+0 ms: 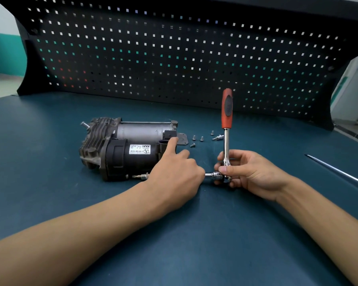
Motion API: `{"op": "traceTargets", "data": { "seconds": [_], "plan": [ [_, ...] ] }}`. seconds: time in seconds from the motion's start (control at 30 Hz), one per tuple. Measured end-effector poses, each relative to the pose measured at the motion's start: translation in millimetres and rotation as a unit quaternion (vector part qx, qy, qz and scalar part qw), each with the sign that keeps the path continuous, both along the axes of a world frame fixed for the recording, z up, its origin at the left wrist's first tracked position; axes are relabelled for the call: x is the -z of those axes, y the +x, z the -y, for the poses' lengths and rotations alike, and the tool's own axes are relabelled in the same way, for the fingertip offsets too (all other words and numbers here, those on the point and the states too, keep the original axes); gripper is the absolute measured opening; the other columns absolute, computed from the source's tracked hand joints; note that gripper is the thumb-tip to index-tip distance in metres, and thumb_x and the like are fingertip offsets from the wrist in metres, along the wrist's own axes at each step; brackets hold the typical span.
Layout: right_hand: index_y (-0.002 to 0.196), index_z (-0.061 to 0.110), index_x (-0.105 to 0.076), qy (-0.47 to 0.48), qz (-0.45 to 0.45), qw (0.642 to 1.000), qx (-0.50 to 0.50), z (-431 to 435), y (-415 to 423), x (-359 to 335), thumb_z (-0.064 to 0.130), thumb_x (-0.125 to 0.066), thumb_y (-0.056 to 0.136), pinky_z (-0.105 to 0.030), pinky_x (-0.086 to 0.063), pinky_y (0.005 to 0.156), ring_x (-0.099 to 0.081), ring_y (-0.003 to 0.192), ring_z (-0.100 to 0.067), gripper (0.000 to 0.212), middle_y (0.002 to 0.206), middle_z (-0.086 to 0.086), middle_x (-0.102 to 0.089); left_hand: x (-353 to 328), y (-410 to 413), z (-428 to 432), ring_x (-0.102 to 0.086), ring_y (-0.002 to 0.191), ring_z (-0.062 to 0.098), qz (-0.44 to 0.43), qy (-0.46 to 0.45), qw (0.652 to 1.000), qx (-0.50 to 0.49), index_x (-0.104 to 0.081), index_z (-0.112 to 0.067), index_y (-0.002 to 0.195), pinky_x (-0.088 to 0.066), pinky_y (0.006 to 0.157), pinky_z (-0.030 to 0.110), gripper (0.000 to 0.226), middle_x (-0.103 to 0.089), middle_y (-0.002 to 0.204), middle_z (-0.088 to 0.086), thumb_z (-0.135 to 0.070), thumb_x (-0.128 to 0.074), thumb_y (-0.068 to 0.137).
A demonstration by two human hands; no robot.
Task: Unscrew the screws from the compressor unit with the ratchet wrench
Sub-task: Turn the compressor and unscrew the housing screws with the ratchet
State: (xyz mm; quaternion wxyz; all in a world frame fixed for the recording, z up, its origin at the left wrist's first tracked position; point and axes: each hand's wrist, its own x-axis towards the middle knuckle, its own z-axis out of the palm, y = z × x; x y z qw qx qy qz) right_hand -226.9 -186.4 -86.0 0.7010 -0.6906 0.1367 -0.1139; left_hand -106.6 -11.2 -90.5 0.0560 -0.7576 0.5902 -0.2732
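Note:
The compressor unit [124, 148], black and grey with a white label, lies on its side left of centre on the blue table. A long screw or bit [140, 176] sticks out near its lower front edge. My left hand [175, 172] curls round the extension bar between unit and wrench, its index finger stretched onto the unit's end. My right hand [246, 172] grips the head of the ratchet wrench [226, 141], whose orange handle stands upright. The socket extension [214, 175] runs horizontally from the wrench head toward the unit.
Several loose screws [197, 139] and a small fitting [217, 137] lie on the table behind my hands. A long thin metal rod [337, 170] lies at the right. A black pegboard [174, 54] stands along the back of the table [50, 193].

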Motion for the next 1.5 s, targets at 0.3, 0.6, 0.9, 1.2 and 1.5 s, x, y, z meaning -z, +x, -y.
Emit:
{"op": "traceTargets", "data": {
  "seconds": [0.3, 0.6, 0.9, 1.2, 1.5],
  "plan": [
    [0.097, 0.012, -0.062, -0.025, 0.000, 1.000, -0.004, -5, 0, 1, 0.008, -0.077, 0.068, -0.022, -0.049, 0.047, -0.070, 0.070, -0.022, 0.033, 0.085, -0.006, -0.071, 0, 1, -3, -0.055, 0.088, 0.028, 0.009, -0.004, 1.000, 0.016, -0.066, -0.020, 0.087, -0.015, 0.112, 0.053, 0.020, -0.069, 0.082, 0.002, -0.024, -0.049, 0.097],
    [0.094, 0.013, -0.062, -0.025, -0.012, 1.000, -0.004, -7, 1, 1, 0.012, -0.080, 0.065, -0.023, -0.050, 0.047, -0.068, 0.068, -0.018, 0.035, 0.084, -0.005, -0.070, -4, 2, -3, -0.054, 0.092, 0.028, 0.013, 0.018, 1.000, 0.002, -0.066, -0.019, 0.091, -0.009, 0.112, 0.051, 0.022, -0.069, 0.088, 0.003, -0.024, -0.046, 0.099],
    [0.097, 0.010, -0.062, -0.019, -0.024, 1.000, -0.004, -7, 0, 0, 0.012, -0.080, 0.064, -0.023, -0.051, 0.048, -0.064, 0.063, -0.014, 0.037, 0.083, -0.005, -0.070, -7, -3, -7, -0.051, 0.089, 0.028, 0.009, 0.019, 1.000, 0.012, -0.047, -0.023, 0.078, -0.009, 0.114, 0.053, 0.020, -0.067, 0.086, 0.004, -0.015, -0.041, 0.095],
    [0.096, 0.010, -0.062, -0.021, -0.023, 1.000, 0.000, -8, 0, 1, 0.013, -0.080, 0.063, -0.023, -0.051, 0.047, -0.064, 0.063, -0.014, 0.038, 0.083, -0.005, -0.070, -9, -5, -7, -0.052, 0.094, 0.030, 0.010, 0.033, 0.999, 0.012, -0.049, -0.022, 0.081, -0.010, 0.114, 0.056, 0.018, -0.067, 0.089, 0.005, -0.012, -0.040, 0.093],
    [0.103, 0.005, -0.062, -0.036, -0.042, 0.998, 0.011, -9, -2, 1, 0.018, -0.083, 0.058, -0.023, -0.052, 0.048, -0.062, 0.066, -0.014, 0.052, 0.091, -0.011, -0.073, -11, -6, -9, -0.050, 0.095, 0.029, 0.009, 0.042, 0.999, 0.025, -0.040, -0.023, 0.078, -0.009, 0.114, 0.059, 0.019, -0.067, 0.089, 0.005, -0.012, -0.038, 0.094]
  ]
}}
